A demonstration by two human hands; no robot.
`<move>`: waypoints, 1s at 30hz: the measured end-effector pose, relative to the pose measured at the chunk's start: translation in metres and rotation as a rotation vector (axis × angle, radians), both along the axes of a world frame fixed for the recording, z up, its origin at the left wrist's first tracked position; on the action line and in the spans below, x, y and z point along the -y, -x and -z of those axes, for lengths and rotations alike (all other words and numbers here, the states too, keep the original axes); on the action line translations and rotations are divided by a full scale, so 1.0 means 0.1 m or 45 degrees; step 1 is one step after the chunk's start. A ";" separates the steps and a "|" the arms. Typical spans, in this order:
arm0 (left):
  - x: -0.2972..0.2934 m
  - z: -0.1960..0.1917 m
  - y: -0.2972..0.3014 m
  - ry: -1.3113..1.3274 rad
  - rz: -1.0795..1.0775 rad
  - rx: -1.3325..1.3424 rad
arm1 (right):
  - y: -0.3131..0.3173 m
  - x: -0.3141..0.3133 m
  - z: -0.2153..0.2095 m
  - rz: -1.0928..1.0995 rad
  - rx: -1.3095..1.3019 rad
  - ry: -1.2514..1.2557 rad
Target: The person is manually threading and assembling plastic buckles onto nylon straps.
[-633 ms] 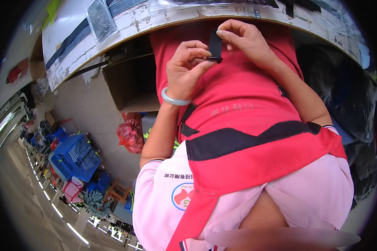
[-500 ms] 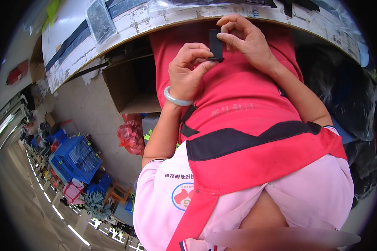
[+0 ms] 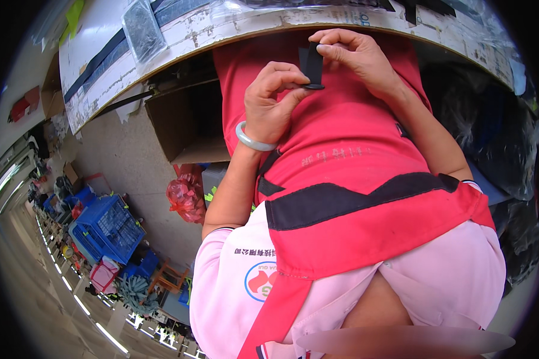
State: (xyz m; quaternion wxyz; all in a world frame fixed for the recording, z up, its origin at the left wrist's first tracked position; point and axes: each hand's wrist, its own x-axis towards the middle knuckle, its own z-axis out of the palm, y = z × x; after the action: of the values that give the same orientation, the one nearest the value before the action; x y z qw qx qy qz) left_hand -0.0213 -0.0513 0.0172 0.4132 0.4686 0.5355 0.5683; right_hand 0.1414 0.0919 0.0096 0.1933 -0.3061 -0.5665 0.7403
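Note:
Between my hands, over the red apron (image 3: 335,125), is a short black strip (image 3: 313,67) that looks like webbing or tape. My left hand (image 3: 275,99) pinches its lower end between thumb and fingers, where a flat dark edge sticks out to the right. The strip's upper end is held by my right hand (image 3: 356,60), thumb against forefinger. A greyer layer shows along the strip's left side; I cannot tell whether it is a second piece or a fold. A pale bangle (image 3: 252,139) circles my left wrist.
Ahead runs the worn white table edge (image 3: 221,36), with a plastic-wrapped packet (image 3: 144,33) and dark strips on top. An open cardboard box (image 3: 188,128) stands under it, near a red plastic bag (image 3: 187,197). Blue crates (image 3: 108,227) stand on the floor at left; dark plastic-wrapped bundles (image 3: 490,137) lie at right.
The strip has turned a little and shows a greyer layer at its left. My right hand has shifted slightly down and to the right; my left hand has moved only a little.

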 end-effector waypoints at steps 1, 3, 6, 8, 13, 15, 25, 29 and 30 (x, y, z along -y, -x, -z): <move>0.01 0.00 0.00 -0.004 -0.003 -0.016 | 0.00 0.00 -0.01 0.006 -0.004 -0.007; 0.03 -0.01 -0.01 0.005 -0.015 0.007 | 0.01 0.00 0.01 0.010 -0.009 -0.013; 0.11 -0.12 0.04 0.041 -0.051 -0.059 | 0.04 -0.01 0.08 -0.091 0.018 0.065; 0.25 -0.22 0.18 0.094 -0.107 -0.140 | 0.00 -0.06 0.10 -0.045 0.208 0.043; 1.01 -0.37 1.01 0.615 -0.519 -0.283 | -0.15 -0.16 0.23 -0.017 0.235 0.031; 1.09 -0.49 1.16 0.746 -0.708 -0.780 | -0.15 -0.19 0.28 -0.076 0.241 0.039; -0.79 -0.44 0.65 -0.049 -0.309 -0.731 | -0.05 0.06 0.26 -0.343 0.315 -0.150; -1.77 -0.39 0.62 -0.067 -0.335 -1.317 | -0.06 0.06 0.18 -0.415 0.367 -0.298; -1.93 -0.40 0.57 -0.015 -0.365 -1.456 | -0.08 0.05 0.18 -0.419 0.385 -0.301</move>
State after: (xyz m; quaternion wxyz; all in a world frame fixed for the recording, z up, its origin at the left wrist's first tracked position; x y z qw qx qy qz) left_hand -0.0785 0.1421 0.0574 -0.0245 0.6258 0.7281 0.2785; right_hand 0.1494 0.0873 -0.0082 0.0179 -0.2924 -0.7139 0.6361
